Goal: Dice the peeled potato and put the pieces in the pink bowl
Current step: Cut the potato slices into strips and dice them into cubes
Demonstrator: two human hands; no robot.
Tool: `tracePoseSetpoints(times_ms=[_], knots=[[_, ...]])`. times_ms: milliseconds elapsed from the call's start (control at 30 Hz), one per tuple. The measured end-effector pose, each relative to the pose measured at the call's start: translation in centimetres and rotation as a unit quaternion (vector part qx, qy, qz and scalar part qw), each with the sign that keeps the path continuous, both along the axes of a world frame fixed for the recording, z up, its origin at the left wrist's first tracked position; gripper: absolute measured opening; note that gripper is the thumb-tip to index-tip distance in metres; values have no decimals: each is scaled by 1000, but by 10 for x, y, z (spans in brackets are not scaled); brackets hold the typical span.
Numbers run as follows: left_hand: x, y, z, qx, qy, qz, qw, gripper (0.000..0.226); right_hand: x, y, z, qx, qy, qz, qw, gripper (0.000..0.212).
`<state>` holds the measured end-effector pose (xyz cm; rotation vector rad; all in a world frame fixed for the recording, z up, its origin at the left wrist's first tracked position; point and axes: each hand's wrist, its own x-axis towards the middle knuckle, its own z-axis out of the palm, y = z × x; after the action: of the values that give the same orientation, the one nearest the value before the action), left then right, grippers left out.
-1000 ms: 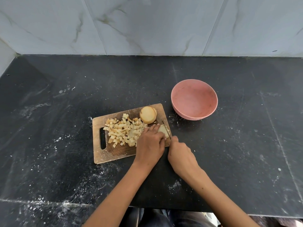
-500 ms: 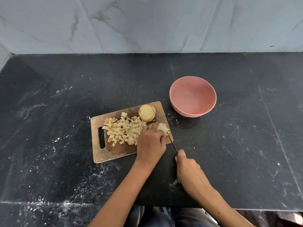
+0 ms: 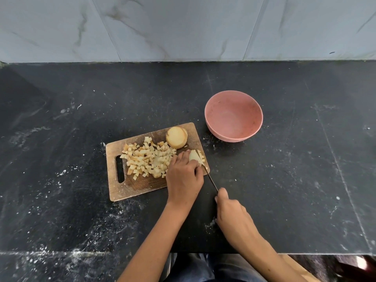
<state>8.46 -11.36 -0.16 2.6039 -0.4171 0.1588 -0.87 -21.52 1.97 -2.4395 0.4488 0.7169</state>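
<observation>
Potato slab (image 3: 194, 156) pale, part-diced, under left hand (image 3: 184, 176); dice pile (image 3: 147, 159) beside.

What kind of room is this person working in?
Most likely a home kitchen: a dark stone counter against a marble-look tiled wall, with a wooden cutting board of diced potato.

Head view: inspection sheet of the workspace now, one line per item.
Surface: black stone counter, white powdery specks.
Job's things: wooden cutting board carries diced potato pile, round potato chunk, potato piece being cut; pink bowl holds no pieces.
Clutter: nothing seen.
Grippers: left hand holds down the piece; right hand grips knife, tip at the piece.
Cables: nothing seen.
Surroundings: marble-look tiled wall behind.
</observation>
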Motion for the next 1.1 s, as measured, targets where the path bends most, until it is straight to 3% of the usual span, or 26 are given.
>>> tracePoseSetpoints(times_ms=[233,400,667,933,1067,1100], knots=[[-4,6,-2,-11,5,0,1000,3,-2,-9,11,45,-59,-8,997,24],[-12,8,-7,-21,14,14,1000,16,29,-10,19,47,-97,-8,994,25],[-11,10,-14,-20,-28,27,999,18,58,-5,12,33,-60,23,997,25],[-9,7,-18,-35,-34,47,998,15,67,5,4,-53,-7,54,997,20],[-9,4,-18,-34,-33,60,997,13,44,1,6,-43,14,53,998,3],[-9,4,-18,-35,-36,60,997,13,41,0,6,-39,13,50,998,7]])
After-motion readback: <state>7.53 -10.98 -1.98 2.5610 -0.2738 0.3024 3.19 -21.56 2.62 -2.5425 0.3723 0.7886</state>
